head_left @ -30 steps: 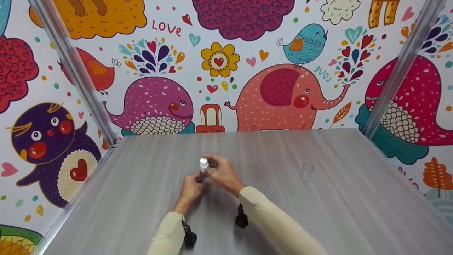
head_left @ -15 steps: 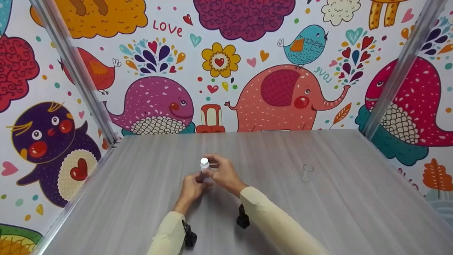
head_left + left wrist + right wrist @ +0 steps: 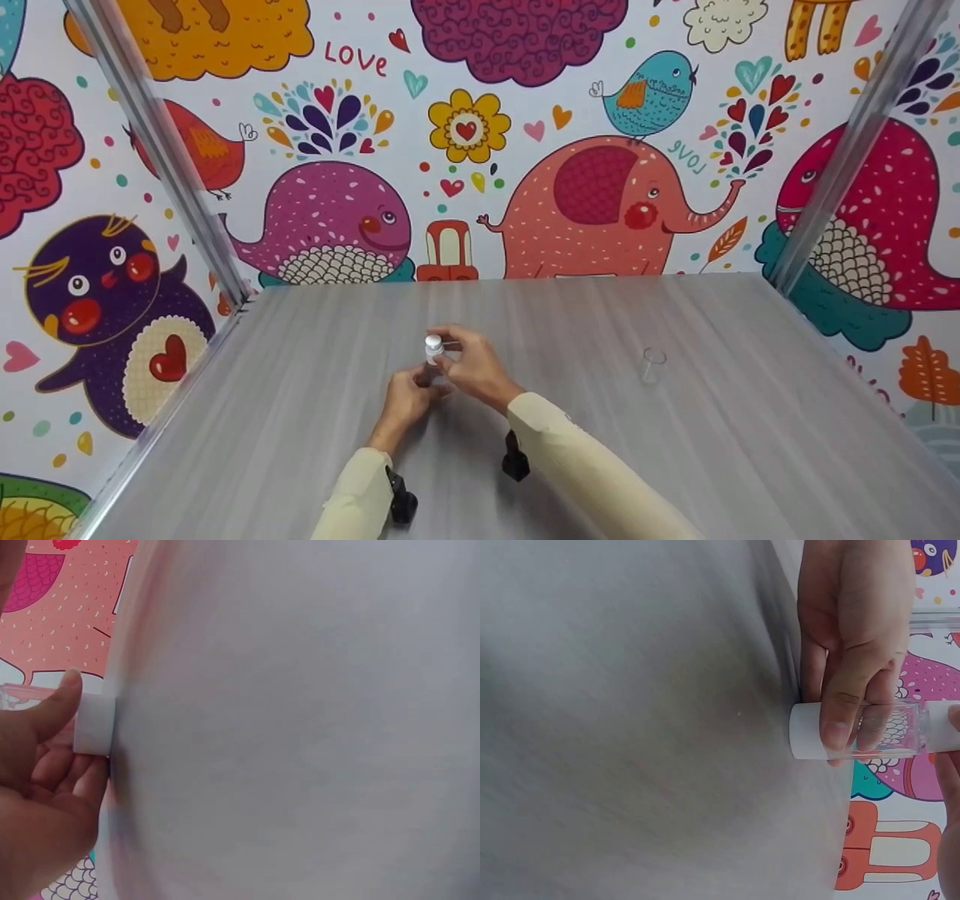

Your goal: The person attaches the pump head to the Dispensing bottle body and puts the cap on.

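Note:
A clear bottle [image 3: 904,727] with a white cap [image 3: 433,341] on top and a white base [image 3: 805,730] stands upright on the table. My left hand [image 3: 406,401] grips its lower part; in the left wrist view the thumb and fingers of that hand [image 3: 49,787] lie around it by the white base [image 3: 94,724]. Higher up, my right hand [image 3: 478,369] pinches the bottle near the white cap, and in the right wrist view its fingertips touch the white cap [image 3: 939,736] at the right edge.
An empty clear glass [image 3: 652,366] stands on the grey table [image 3: 585,450] to the right of both hands. Behind the table is a wall [image 3: 457,67] with printed cartoon animals, and metal posts [image 3: 161,150] rise at the back corners.
Both hands stay on the bottle in nearly the same place. The fingers of my right hand shift slightly at the cap.

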Tool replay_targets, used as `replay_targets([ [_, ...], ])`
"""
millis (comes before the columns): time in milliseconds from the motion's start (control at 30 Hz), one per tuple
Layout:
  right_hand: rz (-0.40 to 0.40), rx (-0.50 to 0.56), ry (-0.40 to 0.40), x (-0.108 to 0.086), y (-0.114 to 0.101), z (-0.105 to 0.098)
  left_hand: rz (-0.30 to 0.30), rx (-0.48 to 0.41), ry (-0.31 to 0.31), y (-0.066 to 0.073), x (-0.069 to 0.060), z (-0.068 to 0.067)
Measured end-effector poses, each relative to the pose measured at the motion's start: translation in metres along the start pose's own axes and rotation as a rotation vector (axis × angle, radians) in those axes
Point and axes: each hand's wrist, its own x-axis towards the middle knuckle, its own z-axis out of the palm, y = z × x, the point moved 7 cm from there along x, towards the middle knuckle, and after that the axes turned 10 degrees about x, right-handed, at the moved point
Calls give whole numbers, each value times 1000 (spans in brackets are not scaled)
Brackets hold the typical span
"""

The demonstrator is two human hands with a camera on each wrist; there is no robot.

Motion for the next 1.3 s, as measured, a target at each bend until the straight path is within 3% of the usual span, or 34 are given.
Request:
replay_targets([
  [467, 5, -37, 1, -3, 1, -1, 21, -17, 16, 0, 0, 0],
  [700, 25, -37, -26, 0, -3, -2, -16, -56, 7, -1, 0, 1],
  [967, -53, -66, -31, 1, -7, 0, 7, -25, 14, 1, 1, 0],
  [1300, -29, -41, -1, -1, -1, -1, -16, -1, 12, -2, 1, 0],
])
